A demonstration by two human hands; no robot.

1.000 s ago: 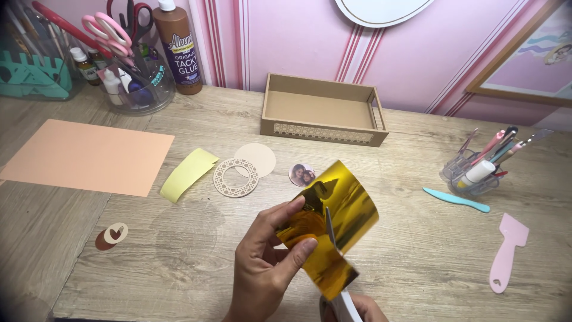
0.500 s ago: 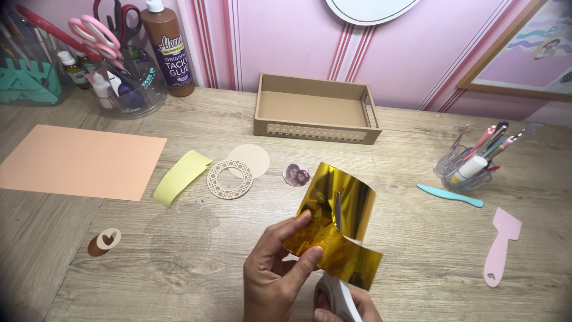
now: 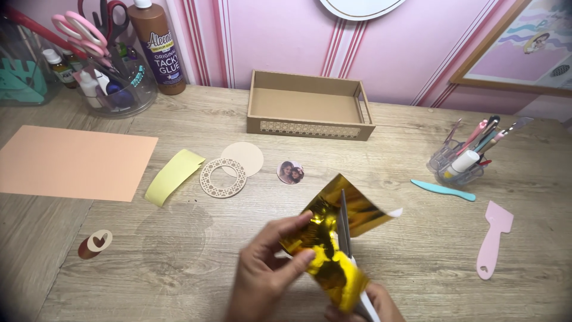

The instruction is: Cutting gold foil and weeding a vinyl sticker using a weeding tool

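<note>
My left hand (image 3: pixel 265 274) pinches a curled sheet of shiny gold foil paper (image 3: pixel 333 238) at the lower middle of the view, thumb on top. My right hand (image 3: pixel 372 301) is mostly cut off at the bottom edge and grips a pair of scissors (image 3: pixel 344 226), whose grey blades point up and cross the foil sheet. The foil is lifted off the wooden table (image 3: pixel 387 161).
A cardboard tray (image 3: pixel 310 108), a round photo (image 3: pixel 290 172), a lattice ring (image 3: pixel 223 177) and a tan disc (image 3: pixel 244 156) lie ahead. Peach paper (image 3: pixel 71 162) and a yellow strip (image 3: pixel 173 176) lie left. Pink spatula (image 3: pixel 493 238) and pen holder (image 3: pixel 462 161) sit right.
The foil sheet has turned and dropped lower in my left hand, and the scissor blades have moved further up across it. The camera has shifted slightly.
</note>
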